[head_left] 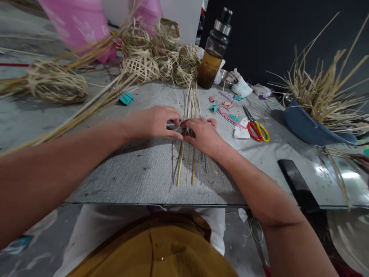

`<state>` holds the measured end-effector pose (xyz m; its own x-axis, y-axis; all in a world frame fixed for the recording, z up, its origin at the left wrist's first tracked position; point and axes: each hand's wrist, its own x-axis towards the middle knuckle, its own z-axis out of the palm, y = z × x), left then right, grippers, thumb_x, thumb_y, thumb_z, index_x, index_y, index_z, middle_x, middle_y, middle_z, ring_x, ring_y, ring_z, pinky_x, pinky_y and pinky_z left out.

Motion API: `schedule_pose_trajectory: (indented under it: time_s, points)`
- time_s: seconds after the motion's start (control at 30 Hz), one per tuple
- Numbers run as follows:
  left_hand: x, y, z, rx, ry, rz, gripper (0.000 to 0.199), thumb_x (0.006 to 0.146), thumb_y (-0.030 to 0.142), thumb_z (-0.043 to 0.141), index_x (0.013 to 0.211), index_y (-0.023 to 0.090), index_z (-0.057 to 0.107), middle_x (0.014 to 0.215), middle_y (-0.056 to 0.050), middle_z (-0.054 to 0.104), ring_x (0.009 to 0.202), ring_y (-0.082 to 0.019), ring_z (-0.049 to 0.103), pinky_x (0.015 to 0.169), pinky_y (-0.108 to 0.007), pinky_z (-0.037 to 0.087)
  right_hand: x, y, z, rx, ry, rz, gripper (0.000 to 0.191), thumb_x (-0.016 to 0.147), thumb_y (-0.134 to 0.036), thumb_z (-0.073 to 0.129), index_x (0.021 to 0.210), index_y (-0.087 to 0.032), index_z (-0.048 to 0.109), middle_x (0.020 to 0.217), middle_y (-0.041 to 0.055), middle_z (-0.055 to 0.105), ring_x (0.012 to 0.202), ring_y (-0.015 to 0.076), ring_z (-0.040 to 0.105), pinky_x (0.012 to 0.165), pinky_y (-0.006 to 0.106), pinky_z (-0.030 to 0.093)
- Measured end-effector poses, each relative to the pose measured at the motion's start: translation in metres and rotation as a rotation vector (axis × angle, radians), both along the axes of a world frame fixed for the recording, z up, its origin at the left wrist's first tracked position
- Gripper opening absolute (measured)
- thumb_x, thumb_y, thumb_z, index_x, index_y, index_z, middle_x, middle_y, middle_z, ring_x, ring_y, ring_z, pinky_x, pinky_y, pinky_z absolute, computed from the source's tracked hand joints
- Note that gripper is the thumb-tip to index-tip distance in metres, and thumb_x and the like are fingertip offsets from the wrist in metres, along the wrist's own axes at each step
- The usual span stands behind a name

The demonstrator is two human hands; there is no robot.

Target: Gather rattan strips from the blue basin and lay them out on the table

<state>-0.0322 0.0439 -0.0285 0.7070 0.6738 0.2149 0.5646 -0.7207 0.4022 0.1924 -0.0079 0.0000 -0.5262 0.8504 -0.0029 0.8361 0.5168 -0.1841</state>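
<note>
Several narrow bamboo strips (179, 165) lie side by side on the table, running away from me under both hands. My left hand (164, 121) comes in from the left, its thumb and fingers closed at the left edge of the strips. My right hand (200, 132) lies over the middle of the strips with bent fingers, thumb and forefinger pinching at the same spot. The fingertips of both hands nearly touch, and they hide where the strips cross. The far ends of the strips (190, 100) fan out beyond my hands.
Woven bamboo baskets (141, 65) are piled at the back, beside a bottle (213, 50) of brown liquid. Scissors (255, 125), binder clips (127, 98) and a black phone-like slab (296, 184) lie around. A blue basin (305, 121) holds loose strips at right; another person's hand (361, 159) shows there.
</note>
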Motion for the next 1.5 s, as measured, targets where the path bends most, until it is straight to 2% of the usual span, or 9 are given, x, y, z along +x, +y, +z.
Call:
schedule_pose_trajectory:
  time_s: [0.37,0.47,0.67,0.8,0.93,1.1,1.2,1.37,1.5]
  points:
    - [0.009,-0.01,0.005,-0.003,0.052,0.051,0.054,0.076,0.07,0.08,0.094,0.021,0.069,0.109,-0.011,0.07,0.108,-0.033,0.067,0.099,-0.042,0.05,-0.001,0.0,-0.003,0.026,0.007,-0.002,0.029,0.105,-0.028,0.066,0.132,-0.024,0.074,0.147,0.0123,0.069,0.134,0.0353,0.058,0.111,0.054,0.032]
    - [0.014,-0.016,0.007,-0.005,0.088,0.083,0.052,0.08,0.064,0.081,0.097,0.018,0.065,0.108,-0.012,0.067,0.107,-0.032,0.065,0.098,-0.042,0.05,-0.001,0.0,-0.006,0.033,0.04,-0.002,0.027,0.104,-0.029,0.069,0.129,-0.021,0.075,0.146,0.0128,0.07,0.133,0.0351,0.059,0.112,0.053,0.032]
    - [0.016,-0.025,0.009,-0.026,0.061,0.083,0.037,0.087,0.049,0.079,0.098,0.018,0.062,0.11,-0.012,0.066,0.111,-0.031,0.062,0.101,-0.043,0.049,0.0,0.001,-0.006,0.038,0.154,-0.006,0.021,0.1,-0.028,0.075,0.12,-0.022,0.079,0.139,0.0108,0.074,0.129,0.0332,0.064,0.112,0.053,0.036]
    - [0.015,-0.021,0.004,-0.014,0.052,0.086,0.045,0.08,0.058,0.083,0.096,0.021,0.065,0.107,-0.011,0.067,0.109,-0.033,0.064,0.099,-0.044,0.05,0.01,0.01,0.004,0.088,0.322,0.009,0.016,0.103,-0.029,0.072,0.115,-0.024,0.08,0.134,0.0096,0.076,0.129,0.0296,0.066,0.111,0.048,0.043]
    - [0.015,-0.018,0.001,-0.01,0.069,0.098,0.047,0.076,0.061,0.084,0.096,0.022,0.066,0.109,-0.011,0.068,0.109,-0.033,0.065,0.098,-0.045,0.051,0.028,0.021,0.015,0.097,0.436,-0.011,0.013,0.102,-0.024,0.071,0.109,-0.021,0.081,0.118,0.0085,0.079,0.108,0.0223,0.071,0.098,0.037,0.052]
    - [0.016,-0.021,0.005,-0.034,0.095,0.127,0.051,0.076,0.064,0.084,0.097,0.021,0.065,0.109,-0.012,0.069,0.108,-0.032,0.066,0.095,-0.042,0.052,0.045,0.02,0.023,-0.015,0.39,-0.083,0.011,0.093,-0.01,0.074,0.093,-0.019,0.08,0.098,0.0042,0.08,0.087,0.0172,0.069,0.084,0.031,0.052]
    - [0.016,-0.022,0.005,-0.04,0.12,0.146,0.057,0.077,0.065,0.085,0.108,0.02,0.069,0.116,-0.013,0.069,0.112,-0.033,0.066,0.097,-0.042,0.051,0.05,0.012,0.024,-0.088,0.337,-0.112,0.014,0.088,-0.005,0.077,0.092,-0.019,0.081,0.096,0.0043,0.079,0.086,0.0169,0.069,0.084,0.031,0.052]
    - [0.016,-0.02,0.005,-0.021,0.139,0.13,0.087,0.082,0.064,0.081,0.154,0.021,0.059,0.133,-0.014,0.067,0.124,-0.034,0.064,0.108,-0.041,0.047,0.056,0.006,0.019,-0.071,0.3,-0.075,0.02,0.083,-0.006,0.085,0.097,-0.02,0.082,0.107,0.0053,0.077,0.09,0.0172,0.069,0.088,0.034,0.054]
    - [0.014,-0.019,0.004,-0.034,0.175,0.089,0.082,0.087,0.067,0.074,0.157,0.027,0.062,0.135,-0.014,0.065,0.127,-0.033,0.062,0.111,-0.04,0.046,0.055,0.009,0.012,-0.074,0.288,-0.01,0.023,0.082,-0.007,0.087,0.099,-0.022,0.082,0.111,0.0057,0.075,0.096,0.0186,0.069,0.094,0.037,0.055]
